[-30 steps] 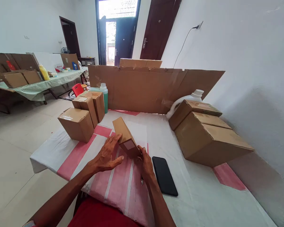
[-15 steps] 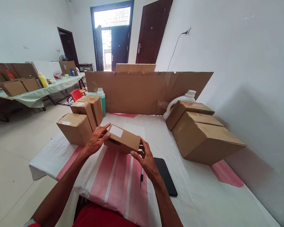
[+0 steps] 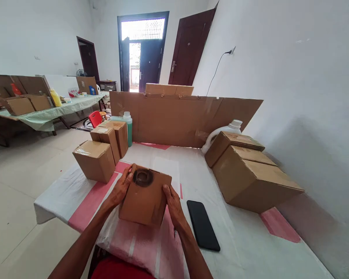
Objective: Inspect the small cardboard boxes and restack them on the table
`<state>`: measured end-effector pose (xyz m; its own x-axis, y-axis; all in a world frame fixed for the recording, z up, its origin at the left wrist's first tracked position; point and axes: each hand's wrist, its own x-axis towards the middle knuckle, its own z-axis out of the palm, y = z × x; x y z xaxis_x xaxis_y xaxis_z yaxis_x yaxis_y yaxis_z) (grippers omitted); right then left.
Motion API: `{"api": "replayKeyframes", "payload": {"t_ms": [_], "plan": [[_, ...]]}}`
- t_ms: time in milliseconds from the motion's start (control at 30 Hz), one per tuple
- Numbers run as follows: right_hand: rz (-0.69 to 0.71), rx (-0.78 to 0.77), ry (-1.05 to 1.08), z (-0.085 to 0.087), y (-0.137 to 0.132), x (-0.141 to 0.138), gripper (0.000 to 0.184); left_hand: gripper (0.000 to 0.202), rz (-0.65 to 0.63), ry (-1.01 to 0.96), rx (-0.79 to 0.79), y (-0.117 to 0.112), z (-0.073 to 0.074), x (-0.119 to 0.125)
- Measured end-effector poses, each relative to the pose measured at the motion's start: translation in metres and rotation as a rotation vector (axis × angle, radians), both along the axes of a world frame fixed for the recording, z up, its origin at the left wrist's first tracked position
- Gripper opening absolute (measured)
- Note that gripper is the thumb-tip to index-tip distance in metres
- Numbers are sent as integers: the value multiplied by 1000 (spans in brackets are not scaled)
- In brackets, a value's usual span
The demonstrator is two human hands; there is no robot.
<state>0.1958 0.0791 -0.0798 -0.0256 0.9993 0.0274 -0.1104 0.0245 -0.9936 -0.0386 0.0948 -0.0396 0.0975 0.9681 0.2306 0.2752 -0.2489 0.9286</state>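
Ring-marked brown cardboard box [image 3: 144,199] held above the near edge of the pink-striped white table [image 3: 244,240].
Left grip [image 3: 120,190] and right grip [image 3: 172,205] clasp its sides; a flat black phone [image 3: 203,224] lies just right; sealed brown cartons [image 3: 94,161] stand beyond.

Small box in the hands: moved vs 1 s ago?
Yes. The small box has turned over and come nearer the person, level with the black phone, gripped by the left hand and right hand.
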Motion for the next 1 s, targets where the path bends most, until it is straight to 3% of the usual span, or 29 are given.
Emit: {"api": "replayKeyframes", "payload": {"t_ms": [167,267,367,467,533,667,767,900,1000], "plan": [[-40,-228,29,-28,-66,16,65,60,-108,-121,-203,-54,-12,16],[-32,-241,-12,-33,-95,17,65,60,-122,-187,-303,-73,-22,21],[-63,-193,-186,-30,-108,19,65,71,-88,-161,-386,-86,-27,19],[-166,-135,-413,-24,-107,31,74,86,-22,-149,-436,-97,-28,13],[-265,-151,-667,-20,-99,43,72,86,-19,-147,-423,-102,-28,9],[-292,-325,-1053,-19,-74,60,41,80,-61,-168,-397,-105,-29,10],[-244,-350,-1027,-25,-57,59,26,82,-107,-160,-390,-104,-31,17],[-166,-314,-892,-31,-49,58,29,100,-186,-93,-341,-106,-32,20],[-189,-304,-765,-25,-55,70,25,110,-255,-86,-312,-109,-29,17]]}}
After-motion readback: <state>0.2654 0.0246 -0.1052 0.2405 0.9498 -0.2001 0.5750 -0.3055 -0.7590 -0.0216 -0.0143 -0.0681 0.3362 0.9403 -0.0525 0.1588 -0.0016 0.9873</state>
